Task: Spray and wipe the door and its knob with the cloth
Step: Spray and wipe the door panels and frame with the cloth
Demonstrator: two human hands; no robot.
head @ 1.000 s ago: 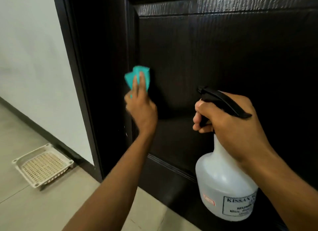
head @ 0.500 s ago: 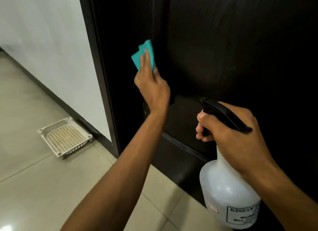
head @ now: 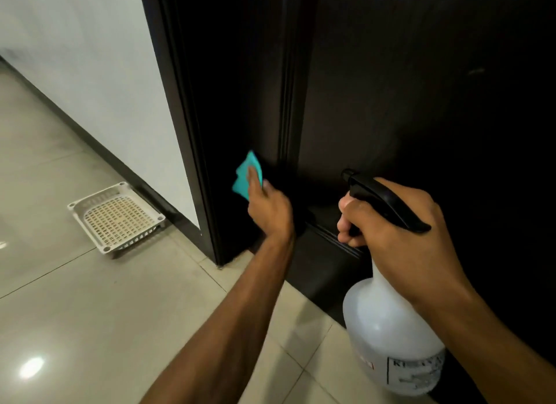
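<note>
Left hand (head: 269,211) presses a teal cloth (head: 246,175) flat against the dark door (head: 391,87), low on its left stile, close to the door's left edge and just beside the dark door frame (head: 180,117). Fingers (head: 254,178) lie straight over the cloth, so this grip is not curled, just pushing the cloth onto the wood; the cloth's folded corners stick out above and left of the fingertips. Left forearm runs in from bottom centre.

Right hand (head: 400,235) holds a spray bottle (head: 388,337) by its neck, grip closed around it, fingers curled under the black trigger head (head: 385,199). Nozzle points left and slightly up, toward the door panel. Bottle body is translucent white, hangs below the hand, upright with a slight tilt, with a printed label (head: 415,373) at lower right; text blurred, cannot read it. Bottle is clear of the door, near its lower panel, right of the cloth hand and apart from it.

Door knob not visible here.

White wall (head: 90,57) left of the frame, dark skirting along its base. Floor (head: 90,313) is pale glossy tile. White plastic basket (head: 117,218) sits on the floor against the skirting, left of the frame, apart from both hands.
</note>
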